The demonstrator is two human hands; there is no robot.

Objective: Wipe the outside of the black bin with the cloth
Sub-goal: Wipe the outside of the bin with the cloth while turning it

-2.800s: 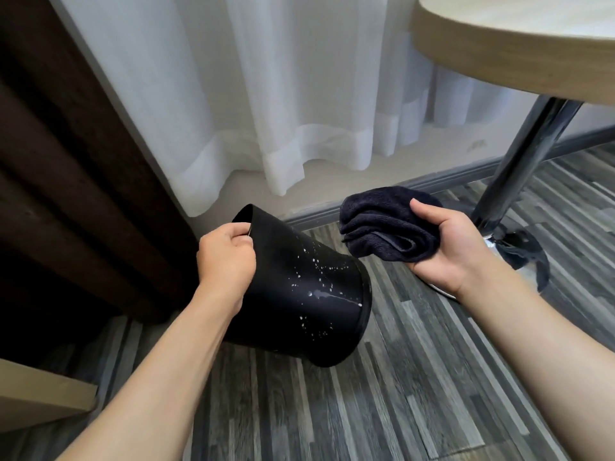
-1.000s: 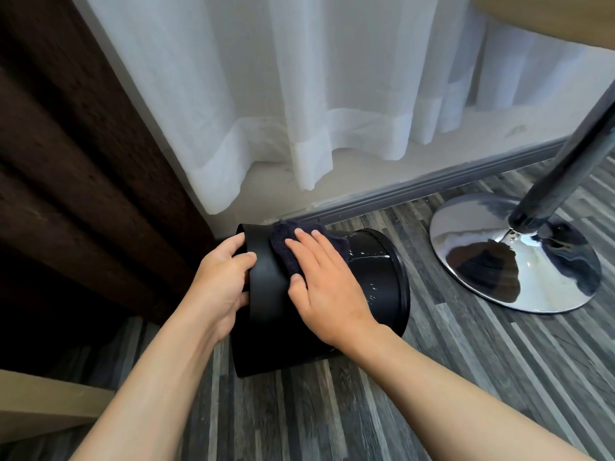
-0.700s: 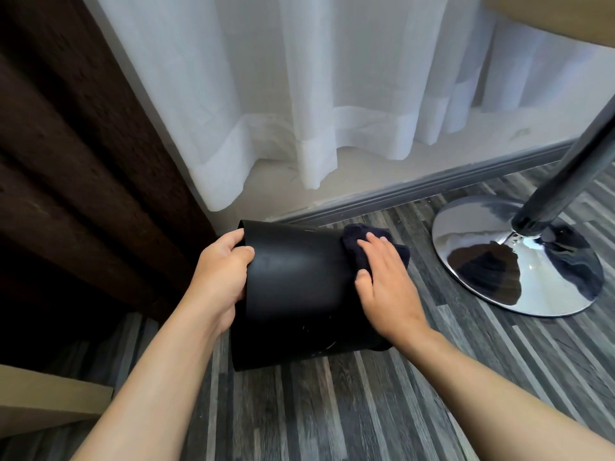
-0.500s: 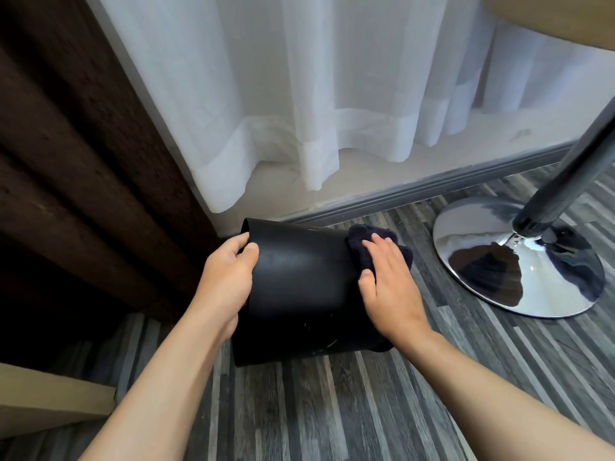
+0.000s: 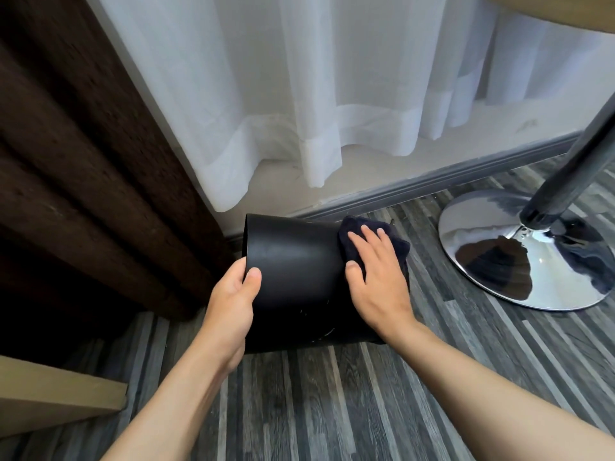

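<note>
The black bin (image 5: 296, 267) lies tipped on its side on the grey plank floor, its open rim to the left and its base to the right. My left hand (image 5: 233, 304) grips that rim, thumb on the outer wall and fingers inside. A dark navy cloth (image 5: 349, 237) is pressed flat against the bin's right end under my right hand (image 5: 376, 281), whose fingers are spread over it. The bin's base is hidden behind that hand and the cloth.
A chrome table foot (image 5: 532, 251) and its slanted pole (image 5: 572, 164) stand on the floor to the right. White sheer curtains (image 5: 332, 94) hang behind the bin, and a dark brown drape (image 5: 83, 161) hangs at the left. A light wooden edge (image 5: 60, 394) juts in at lower left.
The white splashes on the bin's side are gone from view. My right hand slid the cloth from the rim end to the base end and stays there; my left hand shifted lower on the rim.
</note>
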